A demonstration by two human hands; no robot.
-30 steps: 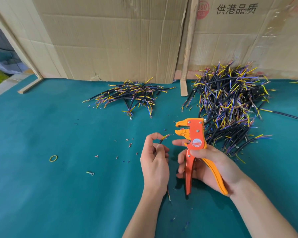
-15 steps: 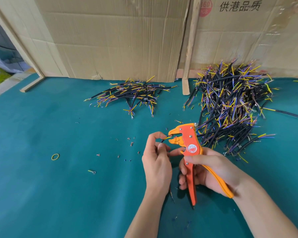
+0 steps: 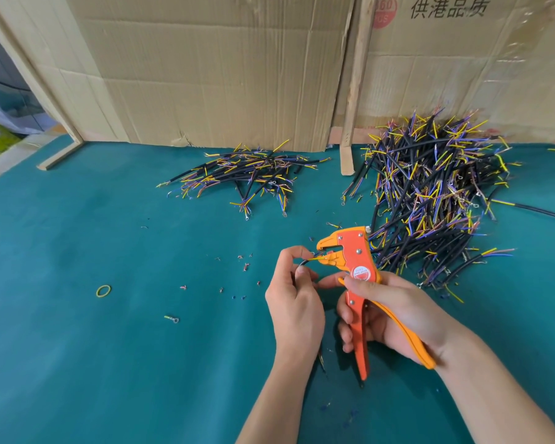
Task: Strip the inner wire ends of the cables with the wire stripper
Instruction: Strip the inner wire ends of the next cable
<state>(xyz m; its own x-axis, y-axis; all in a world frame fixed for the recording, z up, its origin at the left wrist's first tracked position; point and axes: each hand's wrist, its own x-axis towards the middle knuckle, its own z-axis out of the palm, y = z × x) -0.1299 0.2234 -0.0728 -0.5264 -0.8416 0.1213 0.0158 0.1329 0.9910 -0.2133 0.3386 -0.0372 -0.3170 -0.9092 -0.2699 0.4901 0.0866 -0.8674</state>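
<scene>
Stripper (image 3: 354,261) gripped in right hand (image 3: 394,312) | cable (image 3: 308,261) pinched by left hand (image 3: 293,302) fingers, yellow wire at stripper's mouth | small pile (image 3: 247,177) beyond stripper likely done | big pile (image 3: 430,200) right of it apparently remains

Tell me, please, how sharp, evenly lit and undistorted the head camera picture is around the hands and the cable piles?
Head view: soft, even light, no glare; faint shadows under the left hand and right hand. The wire stripper is sharp; fine wires in the right cable pile blur together. Wide-angle bending bows the cardboard wall.
</scene>
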